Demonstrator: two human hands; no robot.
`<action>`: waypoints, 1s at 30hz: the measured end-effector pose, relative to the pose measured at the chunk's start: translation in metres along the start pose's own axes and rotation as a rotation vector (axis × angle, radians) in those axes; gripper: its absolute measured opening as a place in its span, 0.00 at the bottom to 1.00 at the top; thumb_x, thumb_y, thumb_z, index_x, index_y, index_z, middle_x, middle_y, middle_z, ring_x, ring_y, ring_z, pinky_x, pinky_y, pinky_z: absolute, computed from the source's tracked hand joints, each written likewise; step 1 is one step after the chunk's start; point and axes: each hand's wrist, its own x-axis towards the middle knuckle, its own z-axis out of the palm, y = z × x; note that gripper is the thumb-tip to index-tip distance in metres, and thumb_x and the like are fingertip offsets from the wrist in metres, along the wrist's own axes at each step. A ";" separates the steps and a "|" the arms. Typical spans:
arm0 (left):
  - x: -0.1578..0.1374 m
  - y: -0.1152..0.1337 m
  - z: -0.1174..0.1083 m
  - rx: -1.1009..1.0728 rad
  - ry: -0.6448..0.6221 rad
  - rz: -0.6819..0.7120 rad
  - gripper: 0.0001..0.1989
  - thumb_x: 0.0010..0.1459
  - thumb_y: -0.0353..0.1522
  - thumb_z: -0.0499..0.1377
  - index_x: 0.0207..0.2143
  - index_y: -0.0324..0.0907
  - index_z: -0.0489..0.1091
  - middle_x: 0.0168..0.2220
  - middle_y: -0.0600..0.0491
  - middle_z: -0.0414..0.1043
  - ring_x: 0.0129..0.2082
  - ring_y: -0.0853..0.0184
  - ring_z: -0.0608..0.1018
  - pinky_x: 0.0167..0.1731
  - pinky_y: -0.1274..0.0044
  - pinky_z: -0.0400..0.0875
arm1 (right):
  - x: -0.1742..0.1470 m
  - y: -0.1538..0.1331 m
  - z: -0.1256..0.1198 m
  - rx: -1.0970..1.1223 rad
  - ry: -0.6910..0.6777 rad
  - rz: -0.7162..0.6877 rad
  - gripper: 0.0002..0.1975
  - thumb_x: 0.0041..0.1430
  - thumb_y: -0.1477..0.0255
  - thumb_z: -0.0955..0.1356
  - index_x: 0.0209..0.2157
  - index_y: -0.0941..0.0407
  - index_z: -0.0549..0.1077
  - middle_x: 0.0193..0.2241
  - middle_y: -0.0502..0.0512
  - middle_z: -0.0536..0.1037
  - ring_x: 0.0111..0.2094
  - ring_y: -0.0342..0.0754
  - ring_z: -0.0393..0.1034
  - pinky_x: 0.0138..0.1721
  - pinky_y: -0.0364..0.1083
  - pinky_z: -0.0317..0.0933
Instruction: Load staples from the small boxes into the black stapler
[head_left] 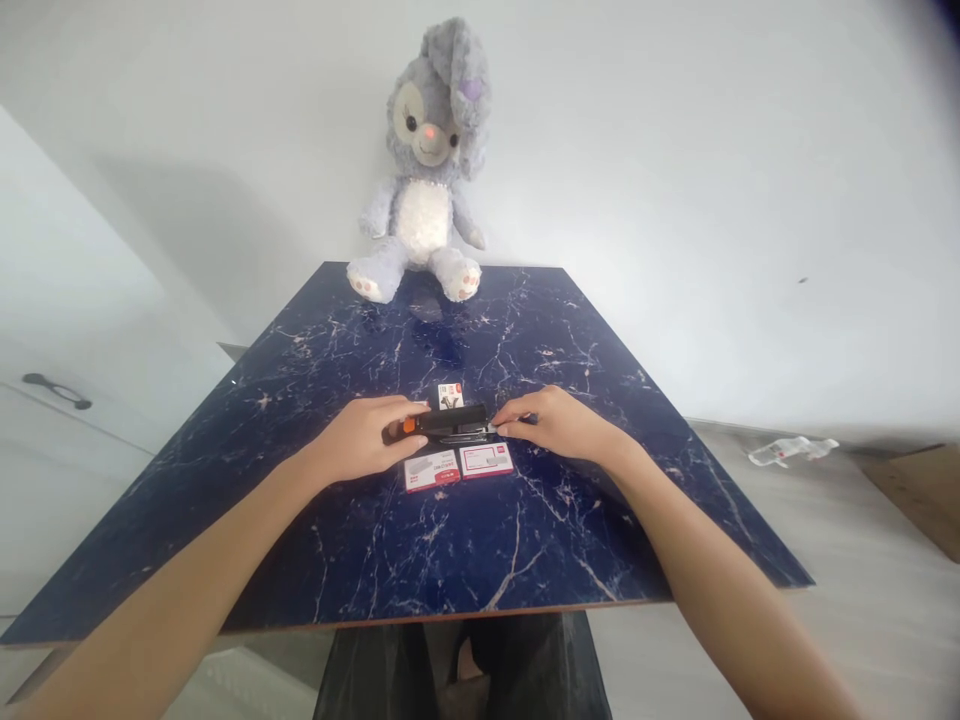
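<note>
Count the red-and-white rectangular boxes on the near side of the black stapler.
2: the left box and the right box, side by side on the blue marbled table.

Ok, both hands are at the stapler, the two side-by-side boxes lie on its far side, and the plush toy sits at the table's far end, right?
No: the head view shows the two side-by-side boxes on the near side of the stapler, toward the person. The rest holds: left hand and right hand at the stapler, plush toy at the far end of the table.
</note>
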 end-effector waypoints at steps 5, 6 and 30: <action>0.000 0.001 -0.001 -0.003 0.002 0.000 0.22 0.62 0.44 0.56 0.55 0.46 0.72 0.39 0.50 0.78 0.30 0.66 0.76 0.35 0.73 0.71 | 0.000 0.001 0.003 -0.013 -0.003 0.024 0.09 0.63 0.68 0.68 0.41 0.49 0.81 0.39 0.48 0.83 0.38 0.48 0.77 0.43 0.47 0.65; 0.000 0.002 -0.001 -0.007 -0.001 -0.003 0.22 0.62 0.43 0.56 0.55 0.46 0.71 0.39 0.50 0.78 0.30 0.66 0.76 0.35 0.73 0.71 | 0.000 0.001 0.003 -0.013 0.002 0.031 0.09 0.62 0.68 0.68 0.41 0.48 0.81 0.38 0.48 0.83 0.38 0.48 0.76 0.43 0.46 0.65; -0.001 -0.002 -0.004 -0.043 0.018 -0.037 0.23 0.58 0.44 0.60 0.54 0.48 0.72 0.46 0.46 0.74 0.43 0.58 0.75 0.40 0.69 0.75 | 0.003 -0.005 0.005 0.088 0.078 0.055 0.07 0.61 0.68 0.69 0.37 0.50 0.82 0.36 0.48 0.83 0.35 0.46 0.77 0.40 0.42 0.67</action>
